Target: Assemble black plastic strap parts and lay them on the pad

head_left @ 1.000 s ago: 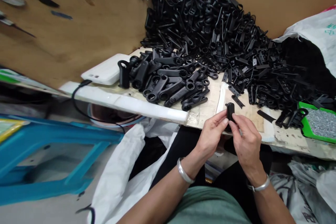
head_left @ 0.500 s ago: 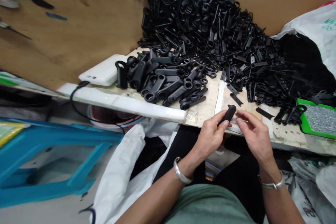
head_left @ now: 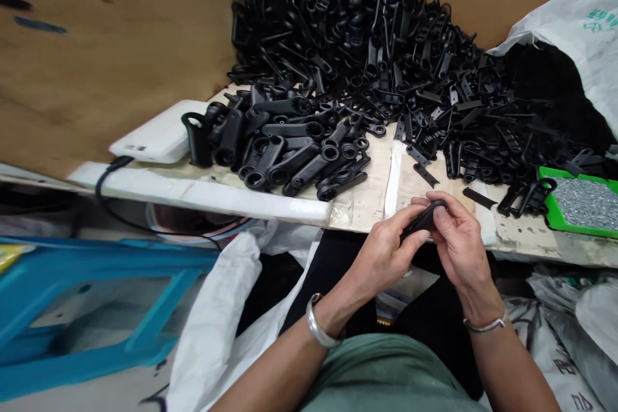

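A black plastic handle-like part [head_left: 423,219] is held in front of me, just off the table's front edge. My left hand [head_left: 389,244] is closed around its lower left end. At its upper right end, my right hand [head_left: 458,232] grips it between thumb and fingers. Both palms and much of the part's underside are hidden. Behind my hands, one flat black strip [head_left: 477,198] lies on the table [head_left: 360,209]. Another small strip [head_left: 425,174] rests on the pale sheet there.
A big heap of black parts [head_left: 338,26] fills the table's back, with a group of ringed handles [head_left: 294,154] before it. A green tray [head_left: 555,209] of small metal pieces stands right. A white box [head_left: 157,132] with a black cable sits left, above a blue stool [head_left: 159,309].
My right hand has closed on the upper end of the black part, which has tilted flatter to the right. The camera view has shifted slightly right.
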Motion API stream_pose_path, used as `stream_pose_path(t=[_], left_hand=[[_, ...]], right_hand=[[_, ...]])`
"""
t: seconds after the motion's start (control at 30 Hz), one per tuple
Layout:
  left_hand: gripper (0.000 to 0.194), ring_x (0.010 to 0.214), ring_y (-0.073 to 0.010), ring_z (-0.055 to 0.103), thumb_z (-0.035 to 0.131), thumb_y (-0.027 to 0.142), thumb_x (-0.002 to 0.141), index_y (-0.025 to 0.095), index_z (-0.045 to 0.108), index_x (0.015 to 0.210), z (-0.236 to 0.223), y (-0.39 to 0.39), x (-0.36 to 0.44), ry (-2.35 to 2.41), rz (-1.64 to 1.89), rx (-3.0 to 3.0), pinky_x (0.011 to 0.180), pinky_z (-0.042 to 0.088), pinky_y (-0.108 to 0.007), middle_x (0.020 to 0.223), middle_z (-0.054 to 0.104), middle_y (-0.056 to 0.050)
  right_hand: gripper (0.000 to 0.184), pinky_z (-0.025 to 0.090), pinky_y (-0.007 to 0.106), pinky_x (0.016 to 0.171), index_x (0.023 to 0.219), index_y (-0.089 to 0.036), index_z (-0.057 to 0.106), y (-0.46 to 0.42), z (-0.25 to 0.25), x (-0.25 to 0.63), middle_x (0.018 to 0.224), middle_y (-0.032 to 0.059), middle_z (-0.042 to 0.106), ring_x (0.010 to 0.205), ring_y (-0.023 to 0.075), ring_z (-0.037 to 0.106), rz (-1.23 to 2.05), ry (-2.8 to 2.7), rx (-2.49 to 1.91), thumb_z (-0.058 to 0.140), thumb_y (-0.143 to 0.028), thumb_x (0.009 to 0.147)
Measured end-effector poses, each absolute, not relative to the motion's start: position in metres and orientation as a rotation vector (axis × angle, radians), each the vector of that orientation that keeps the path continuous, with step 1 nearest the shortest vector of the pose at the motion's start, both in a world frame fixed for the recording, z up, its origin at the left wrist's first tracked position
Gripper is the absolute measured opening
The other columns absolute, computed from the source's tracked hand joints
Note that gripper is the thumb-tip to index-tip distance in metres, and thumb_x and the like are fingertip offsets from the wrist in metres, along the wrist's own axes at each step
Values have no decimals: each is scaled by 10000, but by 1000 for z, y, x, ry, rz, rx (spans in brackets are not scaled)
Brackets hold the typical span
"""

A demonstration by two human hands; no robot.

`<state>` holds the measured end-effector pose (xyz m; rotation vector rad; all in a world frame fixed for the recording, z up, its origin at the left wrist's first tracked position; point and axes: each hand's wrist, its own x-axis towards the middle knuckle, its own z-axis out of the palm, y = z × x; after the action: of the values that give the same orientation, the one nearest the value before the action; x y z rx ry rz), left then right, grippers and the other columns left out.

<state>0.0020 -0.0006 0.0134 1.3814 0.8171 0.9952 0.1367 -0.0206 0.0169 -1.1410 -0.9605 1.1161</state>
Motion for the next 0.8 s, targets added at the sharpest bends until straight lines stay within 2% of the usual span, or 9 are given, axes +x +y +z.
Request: stream_pose_path(t=[0.07, 0.13, 0.5, 0.8], left_hand=[[299, 1001, -224, 656, 660, 160, 807, 205, 708, 1098, 14, 0, 3, 861, 1013, 1393, 924, 481, -294, 1091, 727, -47], [281, 997, -228, 663, 644, 158, 816, 203, 721, 1082, 14, 1, 3, 874, 1000, 1388, 921, 488, -302, 1074, 739, -43], [346, 1083, -242, 665, 632, 170, 818, 166, 687, 1159, 10, 3, 0, 818, 983, 1509, 960, 511, -333, 1182, 711, -70], [248, 876, -217, 716, 585, 197, 872, 157, 712, 1082, 13, 5, -2, 874, 913, 1774, 747, 553, -279, 1010, 762, -59]], right_hand=[[271, 568, 382, 858, 1025, -239, 624, -21, 16, 136, 1030, 68, 745, 944, 215, 705, 1091, -944, -1113, 667, -433, 841], [275, 555, 402, 896, 1029, -239, 620, -21, 15, 137, 1066, 78, 741, 996, 223, 696, 1092, -942, -1114, 658, -441, 848], [246, 546, 365, 900, 1020, -234, 696, -25, 14, 149, 1012, 52, 761, 939, 195, 706, 1042, -1033, -1201, 731, -347, 805], [222, 548, 274, 870, 1064, -282, 710, -30, 21, 153, 1126, 18, 732, 1021, 168, 677, 1190, -1148, -1170, 702, -291, 842]])
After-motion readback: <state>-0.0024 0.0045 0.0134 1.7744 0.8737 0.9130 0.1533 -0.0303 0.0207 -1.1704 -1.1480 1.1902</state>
